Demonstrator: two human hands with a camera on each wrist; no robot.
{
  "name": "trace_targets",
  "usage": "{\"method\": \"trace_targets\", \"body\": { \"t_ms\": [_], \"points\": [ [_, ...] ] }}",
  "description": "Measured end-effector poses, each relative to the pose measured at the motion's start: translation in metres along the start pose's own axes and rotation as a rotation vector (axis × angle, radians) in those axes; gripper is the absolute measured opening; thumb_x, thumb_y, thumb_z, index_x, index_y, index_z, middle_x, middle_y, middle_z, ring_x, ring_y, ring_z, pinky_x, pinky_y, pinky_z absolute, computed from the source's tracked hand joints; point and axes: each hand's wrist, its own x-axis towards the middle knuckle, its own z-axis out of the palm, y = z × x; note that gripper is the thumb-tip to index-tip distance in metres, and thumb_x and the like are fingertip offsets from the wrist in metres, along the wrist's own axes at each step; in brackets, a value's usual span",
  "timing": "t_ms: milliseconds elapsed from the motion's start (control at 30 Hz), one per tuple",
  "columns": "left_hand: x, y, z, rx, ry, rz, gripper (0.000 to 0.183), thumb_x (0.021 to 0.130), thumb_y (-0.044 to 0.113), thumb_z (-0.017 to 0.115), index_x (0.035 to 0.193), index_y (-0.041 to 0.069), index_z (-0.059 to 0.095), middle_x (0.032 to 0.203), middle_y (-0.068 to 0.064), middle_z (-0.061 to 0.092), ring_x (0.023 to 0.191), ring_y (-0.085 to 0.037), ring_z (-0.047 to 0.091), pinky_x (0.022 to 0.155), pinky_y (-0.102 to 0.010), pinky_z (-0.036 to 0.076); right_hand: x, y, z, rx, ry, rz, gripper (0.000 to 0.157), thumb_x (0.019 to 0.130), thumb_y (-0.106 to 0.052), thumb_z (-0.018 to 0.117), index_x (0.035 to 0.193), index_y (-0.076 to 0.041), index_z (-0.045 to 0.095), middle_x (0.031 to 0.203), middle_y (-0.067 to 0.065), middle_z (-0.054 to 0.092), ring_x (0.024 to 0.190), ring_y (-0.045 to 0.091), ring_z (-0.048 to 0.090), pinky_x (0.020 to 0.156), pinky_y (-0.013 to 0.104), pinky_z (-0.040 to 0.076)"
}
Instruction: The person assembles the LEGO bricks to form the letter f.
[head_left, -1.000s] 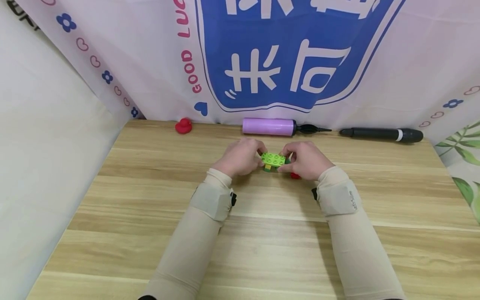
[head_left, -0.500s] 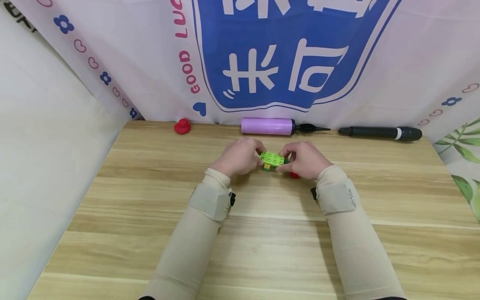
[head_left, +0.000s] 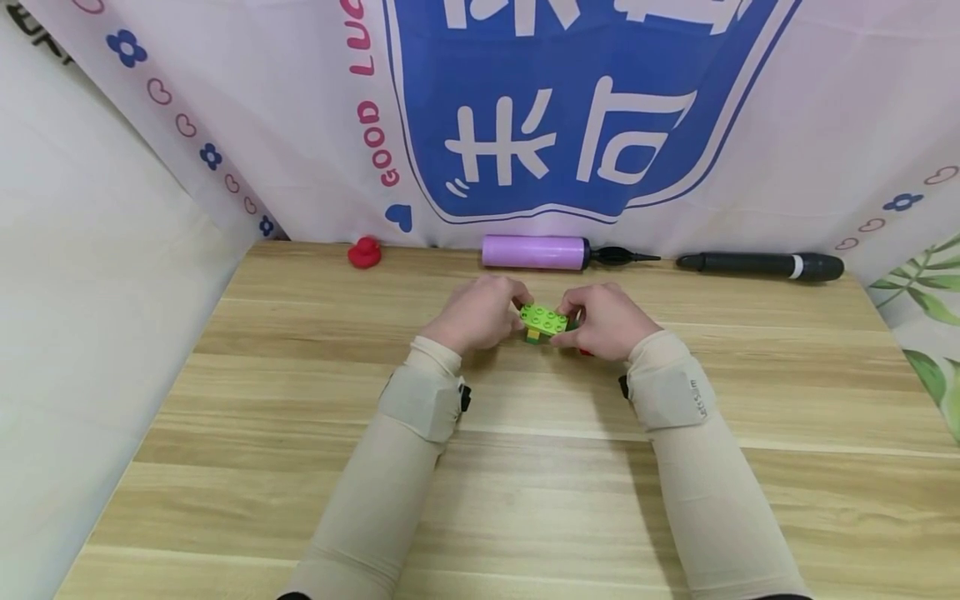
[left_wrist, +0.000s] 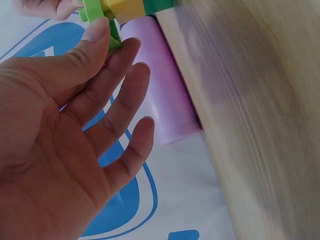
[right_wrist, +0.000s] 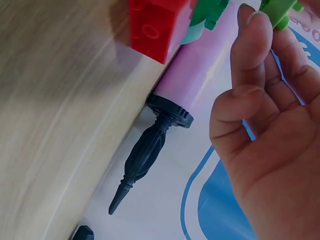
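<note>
A lime-green toy building brick (head_left: 543,319) with studs on top lies between the two hands, over a yellow brick (head_left: 533,333) and green bricks (left_wrist: 157,5). My left hand (head_left: 480,315) pinches its left end between thumb and index finger, the other fingers spread loosely in the left wrist view. At the right end, my right hand (head_left: 611,321) pinches the same lime brick, its other fingers curled inward. A red brick (right_wrist: 159,27) and a green brick (right_wrist: 210,11) show beside that hand in the right wrist view, mostly hidden by it in the head view.
Along the back edge of the wooden table (head_left: 300,417) lie a red rubber duck (head_left: 364,252), a purple hand pump (head_left: 536,252) with a black nozzle, and a black pen-shaped object (head_left: 761,265). A printed cloth (head_left: 315,167) hangs right behind them.
My right hand has shifted slightly left, and the lime brick has turned a little with its right end nearer to me. My left hand keeps its pinch almost unmoved.
</note>
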Motion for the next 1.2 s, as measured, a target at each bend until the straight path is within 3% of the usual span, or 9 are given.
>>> {"method": "trace_targets", "body": {
  "t_ms": [433, 667, 800, 1000, 1200],
  "points": [
    [-0.002, 0.003, 0.0, 0.07, -0.017, 0.014, 0.032, 0.097, 0.02, 0.079, 0.128, 0.017, 0.075, 0.119, 0.002, 0.075, 0.109, -0.021, 0.066, 0.095, -0.044, 0.054, 0.0, 0.001, 0.0, -0.044, 0.006, -0.014, 0.024, 0.084, -0.022, 0.091, 0.099, -0.011, 0.076, 0.091, 0.004, 0.075, 0.074, 0.019, 0.062, 0.074, 0.036, 0.05],
    [0.0, 0.004, 0.0, 0.037, -0.012, -0.041, 0.025, 0.095, 0.026, 0.081, 0.117, 0.016, 0.075, 0.104, 0.004, 0.072, 0.095, -0.019, 0.063, 0.091, -0.042, 0.052, 0.003, 0.005, 0.002, -0.091, 0.08, -0.014, 0.041, 0.091, -0.019, 0.086, 0.13, -0.011, 0.076, 0.123, 0.011, 0.077, 0.094, 0.025, 0.07, 0.088, 0.045, 0.055],
    [0.001, 0.004, 0.0, 0.046, 0.002, -0.03, 0.023, 0.095, 0.028, 0.081, 0.114, 0.016, 0.076, 0.104, 0.005, 0.073, 0.093, -0.018, 0.064, 0.089, -0.043, 0.053, 0.004, 0.007, 0.002, -0.096, 0.098, -0.019, 0.045, 0.091, -0.02, 0.086, 0.134, -0.014, 0.075, 0.128, 0.012, 0.076, 0.101, 0.028, 0.071, 0.094, 0.05, 0.055],
    [0.001, -0.002, 0.001, 0.046, 0.039, -0.002, 0.027, 0.094, 0.026, 0.08, 0.118, 0.015, 0.076, 0.106, 0.003, 0.074, 0.093, -0.019, 0.065, 0.088, -0.042, 0.054, -0.001, 0.011, -0.006, -0.049, 0.031, 0.033, 0.053, 0.094, -0.026, 0.082, 0.143, -0.014, 0.066, 0.127, 0.013, 0.074, 0.106, 0.03, 0.072, 0.095, 0.05, 0.055],
    [0.002, -0.008, 0.002, 0.033, 0.066, -0.008, 0.031, 0.093, 0.023, 0.077, 0.123, 0.015, 0.075, 0.111, 0.001, 0.076, 0.095, -0.019, 0.066, 0.091, -0.044, 0.055, -0.011, 0.017, -0.023, -0.114, -0.078, 0.13, 0.045, 0.095, -0.032, 0.079, 0.129, -0.005, 0.07, 0.114, 0.012, 0.076, 0.11, 0.033, 0.069, 0.101, 0.053, 0.053]
  ]
}}
